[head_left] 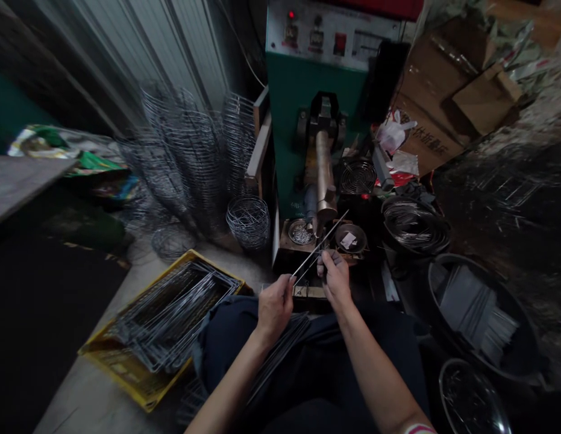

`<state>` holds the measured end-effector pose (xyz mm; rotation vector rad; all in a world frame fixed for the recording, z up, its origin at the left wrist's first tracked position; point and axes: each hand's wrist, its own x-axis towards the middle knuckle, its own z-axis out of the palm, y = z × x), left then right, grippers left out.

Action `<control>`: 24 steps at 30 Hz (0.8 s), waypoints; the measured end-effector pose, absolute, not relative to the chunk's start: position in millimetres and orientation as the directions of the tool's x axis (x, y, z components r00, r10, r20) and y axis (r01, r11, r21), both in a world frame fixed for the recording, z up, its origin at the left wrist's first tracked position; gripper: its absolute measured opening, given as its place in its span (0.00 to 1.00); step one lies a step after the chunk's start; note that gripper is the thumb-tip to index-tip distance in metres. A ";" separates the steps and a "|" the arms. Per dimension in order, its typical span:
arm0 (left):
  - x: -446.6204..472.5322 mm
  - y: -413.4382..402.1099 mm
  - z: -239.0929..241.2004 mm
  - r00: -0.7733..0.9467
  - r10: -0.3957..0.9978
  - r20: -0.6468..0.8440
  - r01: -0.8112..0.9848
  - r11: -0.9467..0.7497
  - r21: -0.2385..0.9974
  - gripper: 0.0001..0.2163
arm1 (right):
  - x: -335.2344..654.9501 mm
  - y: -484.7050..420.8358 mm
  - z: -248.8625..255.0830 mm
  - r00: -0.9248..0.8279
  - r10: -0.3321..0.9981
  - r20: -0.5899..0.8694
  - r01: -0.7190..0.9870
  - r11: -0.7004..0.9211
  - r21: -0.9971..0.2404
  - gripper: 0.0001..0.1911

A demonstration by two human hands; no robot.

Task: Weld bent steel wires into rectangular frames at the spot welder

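My left hand (275,306) and my right hand (335,278) both pinch thin metal wire rods (320,244), which point up and to the right toward the brass arm (325,175) of a green welding machine (314,90). The rods' tips lie just in front of the machine's lower electrode. A bundle of more wire rods (280,352) rests across my lap, under my left forearm. Two small metal dishes (351,237) sit at the machine's base.
A yellow crate (126,374) of bent wire frames lies at lower left. Stacked wire baskets (190,157) stand behind it. A coil of wire (414,226), a black tub of metal strips (481,319) and cardboard boxes (447,90) fill the right side.
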<state>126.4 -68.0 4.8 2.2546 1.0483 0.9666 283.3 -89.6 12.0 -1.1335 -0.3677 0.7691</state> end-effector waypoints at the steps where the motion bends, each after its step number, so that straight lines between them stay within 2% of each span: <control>1: 126.5 -68.2 6.0 0.459 0.793 0.400 0.460 -0.597 0.657 0.11 | 283.4 -89.1 12.7 0.691 0.715 -0.108 -0.359 0.209 -0.910 0.18; 11: 125.3 -65.0 12.9 0.438 0.792 0.425 0.476 -0.605 0.638 0.12 | 282.1 -80.9 13.3 0.670 0.735 -0.110 -0.397 0.230 -0.888 0.18; 24: 128.0 -58.4 11.4 0.434 0.804 0.407 0.441 -0.584 0.682 0.11 | 284.3 -71.4 14.6 0.678 0.730 -0.083 -0.337 0.209 -0.918 0.20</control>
